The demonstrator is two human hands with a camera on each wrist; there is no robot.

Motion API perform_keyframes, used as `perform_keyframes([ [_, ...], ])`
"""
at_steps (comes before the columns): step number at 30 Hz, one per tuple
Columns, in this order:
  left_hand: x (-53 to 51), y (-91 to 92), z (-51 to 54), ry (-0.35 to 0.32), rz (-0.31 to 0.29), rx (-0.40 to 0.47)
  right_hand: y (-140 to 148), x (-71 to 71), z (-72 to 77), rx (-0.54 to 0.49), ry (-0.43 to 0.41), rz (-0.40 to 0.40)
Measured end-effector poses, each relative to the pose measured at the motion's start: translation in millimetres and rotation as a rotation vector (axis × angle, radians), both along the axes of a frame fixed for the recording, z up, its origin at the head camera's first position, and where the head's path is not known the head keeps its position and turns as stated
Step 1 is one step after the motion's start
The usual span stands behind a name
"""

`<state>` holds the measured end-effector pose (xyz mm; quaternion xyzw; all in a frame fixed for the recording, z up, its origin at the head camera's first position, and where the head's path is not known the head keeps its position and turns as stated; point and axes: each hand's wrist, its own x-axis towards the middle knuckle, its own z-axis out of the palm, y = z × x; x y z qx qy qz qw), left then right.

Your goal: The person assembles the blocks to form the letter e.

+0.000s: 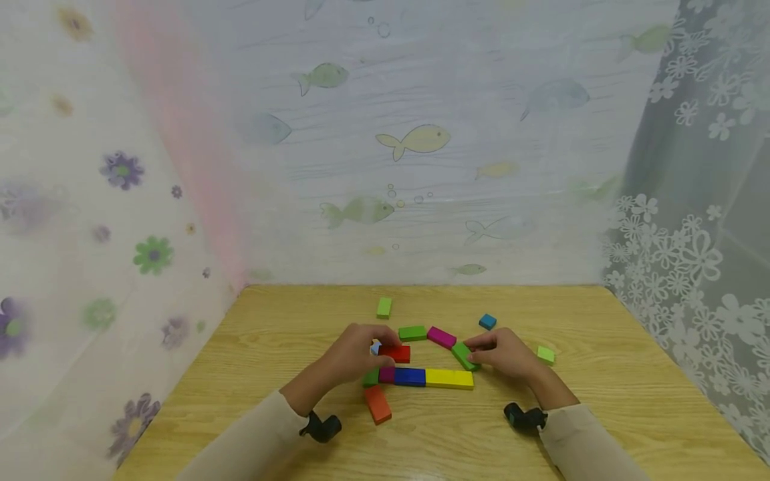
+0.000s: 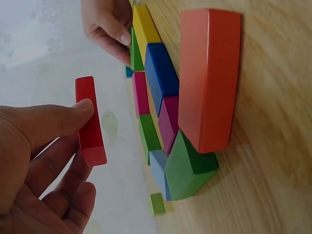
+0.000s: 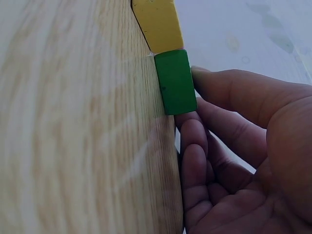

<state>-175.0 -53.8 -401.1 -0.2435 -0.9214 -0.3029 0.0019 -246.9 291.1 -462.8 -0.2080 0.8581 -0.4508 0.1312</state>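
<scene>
My left hand [image 1: 351,355] pinches a red block [image 1: 400,354] between thumb and fingers; the left wrist view shows it raised above the table. My right hand [image 1: 508,354] has its thumb and fingers around a green block [image 3: 176,82] that lies on the table at the right end of a ring of blocks. Along the ring's near side run a yellow block [image 1: 449,379], a dark blue block [image 1: 410,377], a magenta block [image 1: 387,375] and another green block [image 2: 189,168]. A green block [image 1: 412,333] and a magenta block [image 1: 442,337] form the far side.
A light blue block [image 2: 159,170], partly hidden in the head view, sits on the ring's left side. An orange block [image 1: 378,405] lies nearer me. Outside the ring are lime blocks [image 1: 384,307] and a small blue block [image 1: 488,321]. Patterned curtains surround the wooden table [image 1: 445,444].
</scene>
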Motion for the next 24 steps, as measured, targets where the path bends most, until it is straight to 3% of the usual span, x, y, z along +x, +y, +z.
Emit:
perform_keyframes([
  [8, 13.6, 3.0, -2.2, -0.047, -0.062, -0.004, -1, 1.0, 0.5, 0.006, 0.01, -0.006],
  [15, 28.4, 2.3, -0.4, -0.046, -0.094, 0.005, -3, 0.1, 2.4, 0.005, 0.011, 0.007],
  [24, 37.2, -1.6, -7.2, -0.046, -0.144, 0.005, -3, 3.3, 4.1, 0.011, -0.004, -0.013],
])
